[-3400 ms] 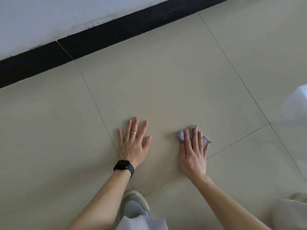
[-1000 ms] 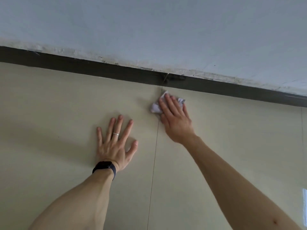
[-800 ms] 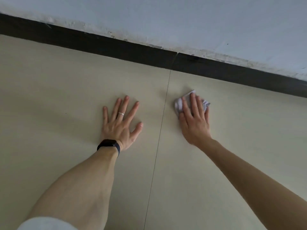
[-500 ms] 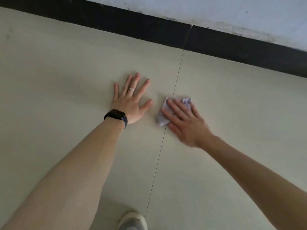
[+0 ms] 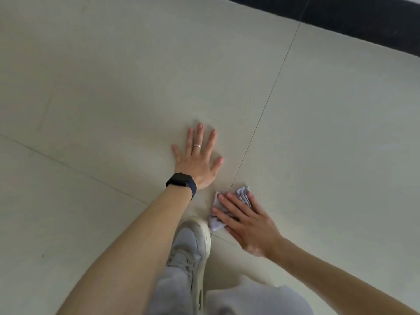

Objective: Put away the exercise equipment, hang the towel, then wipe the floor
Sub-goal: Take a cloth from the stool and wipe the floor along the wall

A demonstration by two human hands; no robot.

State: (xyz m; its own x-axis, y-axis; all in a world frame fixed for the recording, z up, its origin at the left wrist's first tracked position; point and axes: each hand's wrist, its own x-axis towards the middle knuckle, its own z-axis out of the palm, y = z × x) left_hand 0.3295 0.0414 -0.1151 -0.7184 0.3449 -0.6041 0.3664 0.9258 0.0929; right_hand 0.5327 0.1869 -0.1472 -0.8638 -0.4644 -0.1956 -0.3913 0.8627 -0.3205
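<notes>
A small crumpled pale-grey cloth [image 5: 242, 193] lies on the beige tiled floor [image 5: 329, 133], just right of a tile joint. My right hand [image 5: 246, 221] presses flat on the cloth with straight fingers, covering most of it. My left hand [image 5: 198, 159] rests flat on the floor with fingers spread, a ring on one finger and a black watch on the wrist. The left hand sits a little up and left of the cloth, apart from it.
My grey shoe [image 5: 189, 248] stands right below the cloth, its toe almost touching it. A black skirting strip [image 5: 363, 21] runs along the wall at the top right. Tile joints cross the floor near my hands.
My right hand has dragged the cloth back from near the black skirting toward my shoe. The left hand stays flat on the floor. The view has tilted down, showing my shoe and trouser legs.
</notes>
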